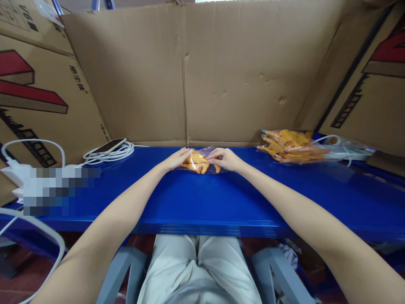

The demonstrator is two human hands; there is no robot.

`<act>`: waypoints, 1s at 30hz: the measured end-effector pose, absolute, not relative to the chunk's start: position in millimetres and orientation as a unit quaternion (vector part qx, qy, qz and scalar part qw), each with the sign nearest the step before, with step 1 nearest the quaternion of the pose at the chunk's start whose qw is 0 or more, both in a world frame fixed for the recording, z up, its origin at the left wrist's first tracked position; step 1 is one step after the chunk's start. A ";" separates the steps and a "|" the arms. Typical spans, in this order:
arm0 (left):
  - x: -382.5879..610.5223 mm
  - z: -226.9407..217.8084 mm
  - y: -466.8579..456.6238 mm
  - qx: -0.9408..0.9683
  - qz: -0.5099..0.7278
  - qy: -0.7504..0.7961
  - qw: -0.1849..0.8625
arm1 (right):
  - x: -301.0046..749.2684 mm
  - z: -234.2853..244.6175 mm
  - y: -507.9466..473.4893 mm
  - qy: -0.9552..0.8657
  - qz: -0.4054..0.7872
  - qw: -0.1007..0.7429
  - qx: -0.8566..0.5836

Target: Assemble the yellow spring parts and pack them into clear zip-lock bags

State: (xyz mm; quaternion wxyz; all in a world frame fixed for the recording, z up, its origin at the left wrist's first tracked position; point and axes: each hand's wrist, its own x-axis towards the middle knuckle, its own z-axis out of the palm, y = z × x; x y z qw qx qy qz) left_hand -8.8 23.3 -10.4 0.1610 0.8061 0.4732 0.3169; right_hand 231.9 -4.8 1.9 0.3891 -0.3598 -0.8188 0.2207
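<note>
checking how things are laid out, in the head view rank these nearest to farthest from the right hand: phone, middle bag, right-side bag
1. Middle bag: touching the right hand, on its left.
2. Right-side bag: off to the right.
3. Phone: well off to the left.

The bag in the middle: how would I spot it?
On the blue table, in front of the cardboard panel, lies a clear plastic bag of orange items. Unlike the similar bag farther right, it has the left hand and right hand on it.

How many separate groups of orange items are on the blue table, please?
2: one group between the left hand and right hand, another group farther right.
</note>
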 end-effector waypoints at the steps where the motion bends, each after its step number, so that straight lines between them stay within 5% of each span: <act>1: -10.2 -10.4 24.2 0.804 0.309 0.484 0.155 | 232.5 1.9 -4.1 -0.808 0.240 0.394 -0.366; 7: -12.5 2.9 11.2 0.801 0.328 0.485 0.127 | 240.8 7.7 -4.0 -0.727 0.339 0.377 -0.464; 14: 2.8 19.3 -4.2 0.853 0.342 0.378 0.113 | 241.4 19.7 -13.4 -0.845 0.183 0.251 -0.436; 19: 12.5 25.7 -3.6 0.850 0.350 0.373 0.123 | 242.0 19.6 -17.2 -0.855 0.197 0.179 -0.445; 30: 30.3 47.3 4.8 0.859 0.331 0.370 0.124 | 225.2 11.3 -18.1 -0.789 0.294 0.345 -0.414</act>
